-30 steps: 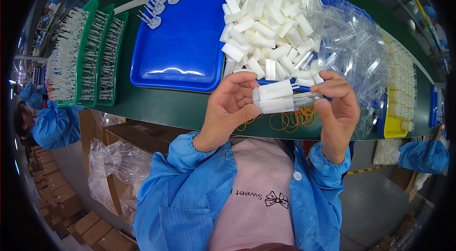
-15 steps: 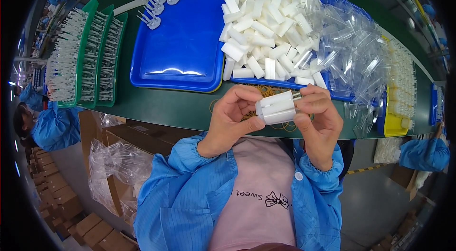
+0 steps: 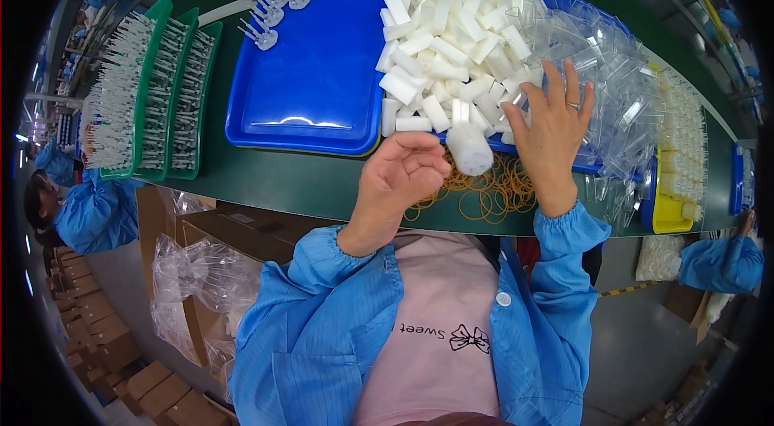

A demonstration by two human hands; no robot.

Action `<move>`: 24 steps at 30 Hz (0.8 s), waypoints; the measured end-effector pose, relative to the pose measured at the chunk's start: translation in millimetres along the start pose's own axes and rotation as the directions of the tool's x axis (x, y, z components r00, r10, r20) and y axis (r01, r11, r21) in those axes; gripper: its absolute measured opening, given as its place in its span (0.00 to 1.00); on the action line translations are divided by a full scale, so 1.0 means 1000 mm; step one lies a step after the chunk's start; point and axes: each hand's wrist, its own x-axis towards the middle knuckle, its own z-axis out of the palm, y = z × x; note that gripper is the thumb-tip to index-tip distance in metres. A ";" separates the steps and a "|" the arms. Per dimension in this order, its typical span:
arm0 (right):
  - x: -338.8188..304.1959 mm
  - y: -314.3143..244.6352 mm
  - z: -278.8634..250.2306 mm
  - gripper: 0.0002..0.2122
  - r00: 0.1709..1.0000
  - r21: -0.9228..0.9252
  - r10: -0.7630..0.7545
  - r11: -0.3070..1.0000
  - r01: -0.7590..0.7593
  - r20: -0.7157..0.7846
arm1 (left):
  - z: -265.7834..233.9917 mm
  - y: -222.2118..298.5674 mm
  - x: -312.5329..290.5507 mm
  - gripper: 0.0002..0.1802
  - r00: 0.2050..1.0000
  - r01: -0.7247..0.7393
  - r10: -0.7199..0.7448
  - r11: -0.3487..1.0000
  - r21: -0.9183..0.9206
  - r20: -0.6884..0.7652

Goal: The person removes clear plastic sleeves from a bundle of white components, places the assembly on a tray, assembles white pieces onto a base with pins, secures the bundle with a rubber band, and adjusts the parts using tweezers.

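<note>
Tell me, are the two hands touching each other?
Apart: the head view shows a wide gap between the left hand and right hand, with the white bundle in between.

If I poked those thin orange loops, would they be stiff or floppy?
The orange loops would probably be floppy, since they curl and tangle. They look light, being so thin. Lifting one might drag others along, because many overlap.

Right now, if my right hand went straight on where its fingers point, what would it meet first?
Most likely the heap of clear plastic pieces just beyond your right hand, with the white blocks on the heap's left. Height is hard to judge, so it may pass above them.
</note>
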 end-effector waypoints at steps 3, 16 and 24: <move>-0.003 -0.002 0.003 0.15 1.000 0.038 -0.003 0.999 0.004 -0.030 | 0.002 -0.007 0.005 0.22 0.910 -0.411 0.341 0.678 0.609 0.235; -0.006 -0.001 0.020 0.13 0.998 0.132 0.006 0.991 0.002 -0.061 | 0.027 -0.065 0.004 0.25 0.620 -0.782 -0.059 0.033 0.622 0.783; -0.010 0.004 0.017 0.10 0.994 0.226 0.019 0.974 0.006 -0.109 | 0.034 -0.077 0.008 0.21 0.587 -0.809 0.047 0.034 0.586 0.808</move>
